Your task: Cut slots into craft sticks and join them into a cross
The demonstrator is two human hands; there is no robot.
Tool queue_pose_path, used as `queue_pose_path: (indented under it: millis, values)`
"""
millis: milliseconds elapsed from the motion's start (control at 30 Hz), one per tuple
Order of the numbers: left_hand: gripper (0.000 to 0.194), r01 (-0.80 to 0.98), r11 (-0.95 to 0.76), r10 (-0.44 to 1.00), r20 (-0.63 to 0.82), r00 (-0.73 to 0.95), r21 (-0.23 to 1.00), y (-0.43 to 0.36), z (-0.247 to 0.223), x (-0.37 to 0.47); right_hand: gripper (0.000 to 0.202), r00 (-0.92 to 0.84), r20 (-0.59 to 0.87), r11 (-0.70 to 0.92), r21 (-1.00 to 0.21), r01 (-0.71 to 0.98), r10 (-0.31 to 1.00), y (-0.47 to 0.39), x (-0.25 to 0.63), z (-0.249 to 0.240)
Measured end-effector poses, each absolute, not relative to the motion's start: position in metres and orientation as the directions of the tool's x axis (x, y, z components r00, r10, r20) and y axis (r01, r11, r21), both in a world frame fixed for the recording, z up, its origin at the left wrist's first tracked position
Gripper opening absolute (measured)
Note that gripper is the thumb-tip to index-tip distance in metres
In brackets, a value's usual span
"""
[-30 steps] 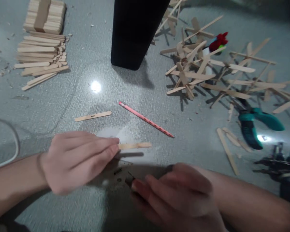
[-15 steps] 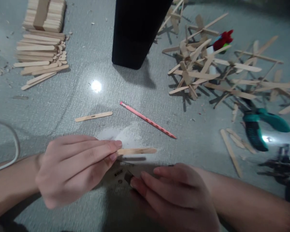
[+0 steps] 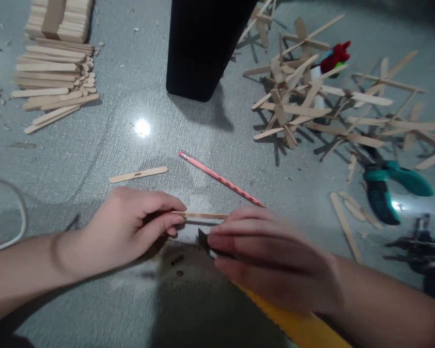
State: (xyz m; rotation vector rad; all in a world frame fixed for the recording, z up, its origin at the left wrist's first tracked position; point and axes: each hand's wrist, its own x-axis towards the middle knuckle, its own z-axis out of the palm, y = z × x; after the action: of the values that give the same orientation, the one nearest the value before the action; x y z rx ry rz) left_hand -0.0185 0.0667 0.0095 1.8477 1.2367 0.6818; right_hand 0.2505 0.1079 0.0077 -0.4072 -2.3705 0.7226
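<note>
My left hand (image 3: pixel 137 224) pinches one end of a wooden craft stick (image 3: pixel 203 215), now turned so its narrow edge faces up. In my right hand (image 3: pixel 268 256) is a utility knife with a yellow handle (image 3: pixel 297 321); its dark blade (image 3: pixel 203 238) pokes out just below the stick. The right fingers cover the stick's far end, and I cannot tell whether they touch it. A second craft stick (image 3: pixel 138 174) with a small slot in its middle lies beyond my left hand. A pink pencil (image 3: pixel 221 179) rests past both hands.
A tall black object (image 3: pixel 206 48) stands at the back. Assembled craft-stick pieces (image 3: pixel 293 106) spread over the right, near teal-handled pliers (image 3: pixel 384 188) and loose sticks (image 3: pixel 346 227). Piled sticks (image 3: pixel 54 72) and a banded bundle (image 3: pixel 60 19) lie far left. A white cable (image 3: pixel 20 208) curves at the left edge.
My right hand has moved up to the stick, bringing the knife's yellow handle into view. My left hand has rolled, turning the stick onto its edge and shifting it slightly away from me.
</note>
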Motion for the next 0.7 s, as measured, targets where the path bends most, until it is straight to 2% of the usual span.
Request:
queue_pose_path:
  millis: [67,100,133,233,367,700]
  values:
    - [0.013,0.423,-0.091,0.930,-0.075,0.360,0.901,0.070,0.011,-0.016,0.010,-0.819,0.394,0.729,-0.683,0.043,0.418,0.119,0.249,0.006]
    - [0.013,0.400,-0.050,0.927,-0.107,0.359,0.915,0.070,0.011,-0.016,0.006,-0.803,0.389,0.685,-0.728,0.033,0.452,0.122,0.248,0.004]
    - [0.014,0.388,-0.019,0.921,-0.135,0.365,0.922,0.071,0.012,-0.015,0.004,-0.727,0.419,0.629,-0.777,0.022,0.543,0.123,0.246,0.001]
    - [0.016,0.401,0.024,0.905,-0.190,0.381,0.916,0.072,0.012,-0.014,0.011,-0.688,0.397,0.513,-0.857,-0.042,0.607,0.122,0.240,-0.007]
    - [0.017,0.396,0.080,0.903,-0.234,0.359,0.915,0.073,0.010,-0.012,0.018,-0.721,0.336,0.464,-0.885,-0.022,0.606,0.119,0.239,-0.010]
    - [0.019,0.382,0.208,0.878,-0.344,0.334,0.900,0.074,0.009,-0.012,0.022,-0.731,0.322,0.479,-0.878,0.007,0.601,0.117,0.241,-0.008]
